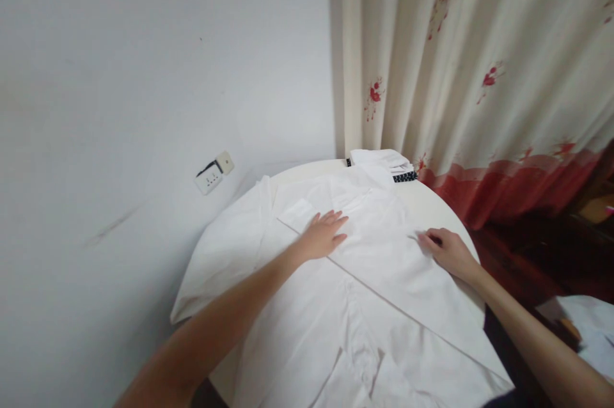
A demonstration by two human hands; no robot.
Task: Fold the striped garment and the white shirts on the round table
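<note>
A white shirt (297, 312) lies spread over a round white table (444, 213), its collar and buttons toward me at the bottom of the view. One side of the shirt is folded across its body, making a long diagonal edge. My left hand (322, 236) rests flat on the cloth near that edge, fingers stretched out. At the right side, my right hand (448, 251) pinches the fabric's edge between thumb and curled fingers. A sleeve hangs over the table's left side.
Folded white cloth (378, 158) with dark dotted trim sits at the table's far edge. A wall socket (210, 179) is on the left wall. A floral curtain (470, 75) hangs behind on the right. More white fabric (588, 325) shows at lower right.
</note>
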